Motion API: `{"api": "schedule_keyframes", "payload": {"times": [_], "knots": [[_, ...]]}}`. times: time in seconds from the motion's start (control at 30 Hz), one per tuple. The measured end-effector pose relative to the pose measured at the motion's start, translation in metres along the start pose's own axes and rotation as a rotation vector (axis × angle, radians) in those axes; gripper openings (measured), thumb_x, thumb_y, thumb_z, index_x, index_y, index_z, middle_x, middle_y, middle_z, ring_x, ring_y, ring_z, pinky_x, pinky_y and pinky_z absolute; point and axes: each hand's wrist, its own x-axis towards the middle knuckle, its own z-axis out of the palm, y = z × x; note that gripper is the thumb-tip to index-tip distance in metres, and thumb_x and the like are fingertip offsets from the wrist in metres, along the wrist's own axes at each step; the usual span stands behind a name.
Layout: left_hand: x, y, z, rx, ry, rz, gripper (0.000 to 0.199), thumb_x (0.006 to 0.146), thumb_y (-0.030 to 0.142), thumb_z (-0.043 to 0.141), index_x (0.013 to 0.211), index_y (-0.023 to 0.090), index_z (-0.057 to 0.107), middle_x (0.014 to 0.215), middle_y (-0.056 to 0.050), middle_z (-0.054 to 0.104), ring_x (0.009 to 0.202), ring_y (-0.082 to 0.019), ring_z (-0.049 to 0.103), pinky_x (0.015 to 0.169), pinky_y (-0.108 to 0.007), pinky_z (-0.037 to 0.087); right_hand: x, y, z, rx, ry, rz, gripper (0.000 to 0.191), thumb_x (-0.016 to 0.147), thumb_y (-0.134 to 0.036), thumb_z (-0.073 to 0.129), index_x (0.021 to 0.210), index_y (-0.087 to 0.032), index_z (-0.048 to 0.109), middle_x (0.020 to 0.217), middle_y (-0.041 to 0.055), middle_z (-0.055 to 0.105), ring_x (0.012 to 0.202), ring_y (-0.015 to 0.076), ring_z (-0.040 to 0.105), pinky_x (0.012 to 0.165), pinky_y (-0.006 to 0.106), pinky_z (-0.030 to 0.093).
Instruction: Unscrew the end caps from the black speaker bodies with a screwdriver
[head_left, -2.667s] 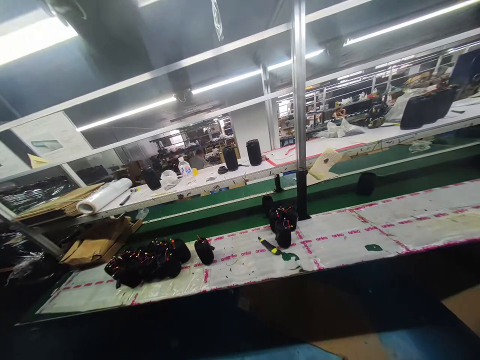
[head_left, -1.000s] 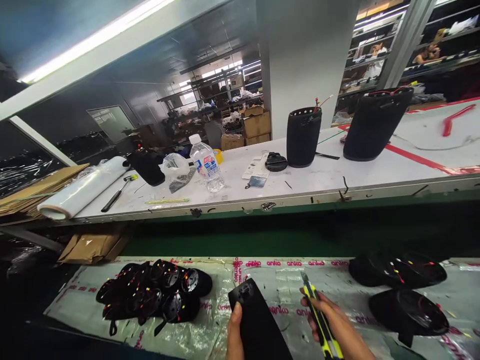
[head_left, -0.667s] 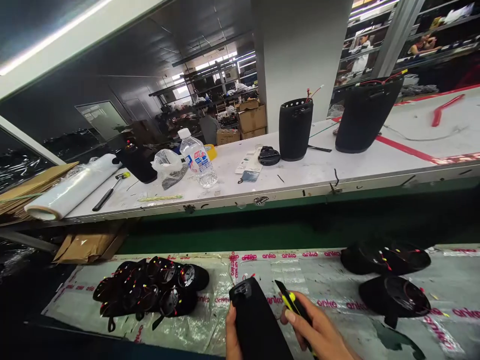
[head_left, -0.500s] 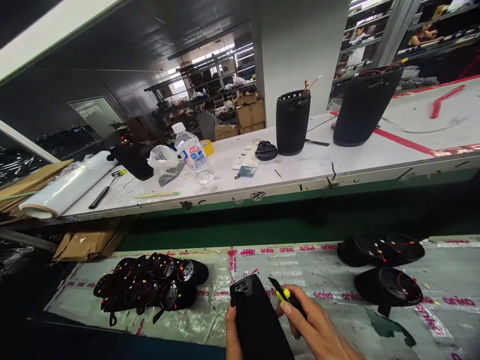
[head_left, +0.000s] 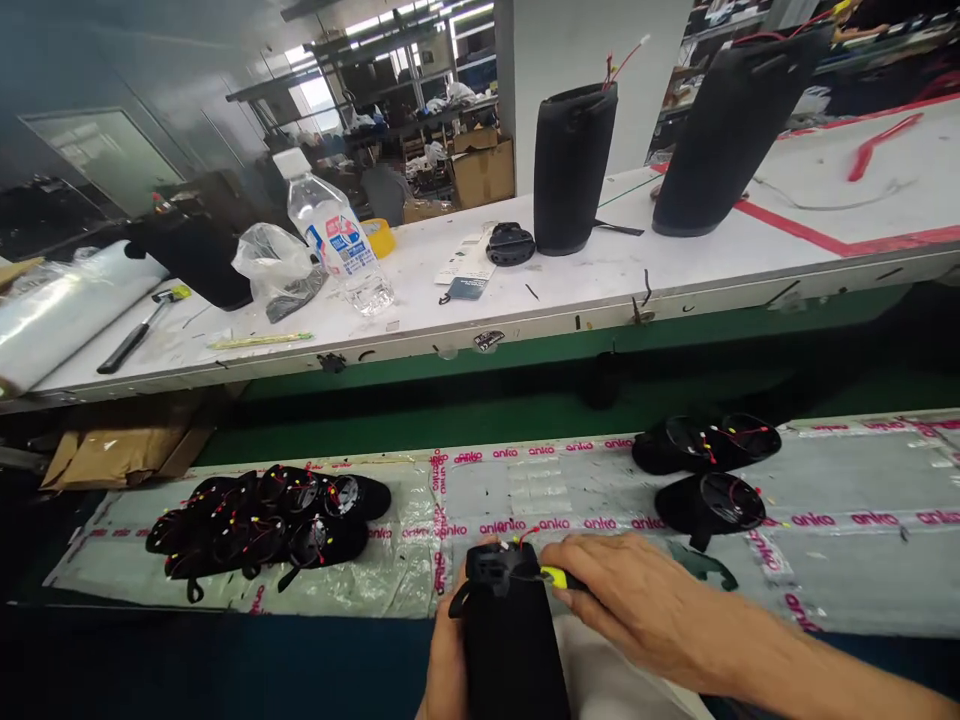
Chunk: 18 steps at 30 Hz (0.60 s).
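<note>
In the head view, my left hand [head_left: 444, 650] grips the side of a black fabric-covered speaker body [head_left: 514, 640]. Its top end tilts away from me and shows a dark plastic panel, a small strap and thin coloured wires. My right hand [head_left: 622, 590] is closed around a utility knife [head_left: 556, 578] with a yellow part. The blade end points left at the plastic panel near the top; whether it touches cannot be made out. Most of the knife's handle is hidden by my fingers, and the lower end of the speaker body runs out of view.
A film-covered surface [head_left: 495, 480] carries several speaker bodies [head_left: 300, 520] at left and a smaller group [head_left: 712, 500] at right. Beyond a gap stands a white bench [head_left: 420, 290] with a water bottle [head_left: 337, 240], a hammer [head_left: 142, 330], yellow tape [head_left: 379, 236] and two upright speaker bodies.
The knife has come left and turned from pointing up beside the speaker body to lying against its top area. The speaker body is more upright, and the camera view has tilted down.
</note>
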Motion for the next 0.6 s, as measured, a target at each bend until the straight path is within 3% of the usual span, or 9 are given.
{"api": "schedule_keyframes", "payload": {"times": [0.1, 0.23, 0.33, 0.47, 0.6], "knots": [[-0.002, 0.001, 0.0, 0.03, -0.038, 0.031, 0.078, 0.075, 0.055, 0.08, 0.145, 0.023, 0.067, 0.139, -0.011, 0.074, 0.143, -0.041, 0.056, 0.124, -0.053, 0.04, 0.003, 0.005, -0.012, -0.233, -0.019, -0.094, 0.021, 0.107, -0.03, 0.06, 0.126, -0.021, 0.058, 0.101, 0.0041, 0.076, 0.082, 0.0252, 0.075, 0.065, 0.034, 0.048], [-0.006, 0.005, 0.004, 0.11, -0.185, 0.038, 0.101, 0.07, 0.052, 0.085, 0.16, 0.027, 0.046, 0.138, -0.013, 0.073, 0.133, -0.043, 0.063, 0.117, -0.057, 0.043, 0.005, 0.01, -0.018, -0.378, -0.015, -0.161, 0.022, 0.103, -0.03, 0.065, 0.121, -0.019, 0.057, 0.092, 0.0022, 0.074, 0.073, 0.0235, 0.072, 0.057, 0.035, 0.039], [-0.011, 0.01, 0.007, 0.156, -0.201, 0.027, 0.094, 0.075, 0.051, 0.083, 0.158, 0.026, 0.047, 0.136, -0.013, 0.074, 0.128, -0.041, 0.066, 0.114, -0.055, 0.045, 0.006, 0.008, -0.022, -0.405, -0.003, -0.205, 0.014, 0.104, -0.029, 0.063, 0.112, -0.02, 0.056, 0.085, 0.0008, 0.071, 0.068, 0.0222, 0.069, 0.055, 0.036, 0.034], [-0.014, 0.015, 0.006, 0.257, -0.103, 0.071, 0.082, 0.076, 0.049, 0.084, 0.149, 0.024, 0.056, 0.139, -0.012, 0.071, 0.135, -0.04, 0.06, 0.12, -0.051, 0.039, 0.009, 0.004, -0.02, -0.462, 0.002, -0.255, 0.012, 0.107, -0.032, 0.058, 0.103, -0.022, 0.055, 0.079, 0.0005, 0.066, 0.062, 0.0209, 0.063, 0.052, 0.038, 0.024], [-0.012, 0.015, 0.002, 0.323, -0.017, 0.088, 0.067, 0.086, 0.054, 0.076, 0.143, 0.023, 0.061, 0.131, -0.011, 0.073, 0.123, -0.037, 0.066, 0.112, -0.051, 0.045, 0.011, 0.002, -0.016, -0.48, -0.025, -0.269, 0.011, 0.107, -0.031, 0.057, 0.101, -0.023, 0.053, 0.079, 0.0002, 0.064, 0.062, 0.0212, 0.061, 0.052, 0.039, 0.022]]}}
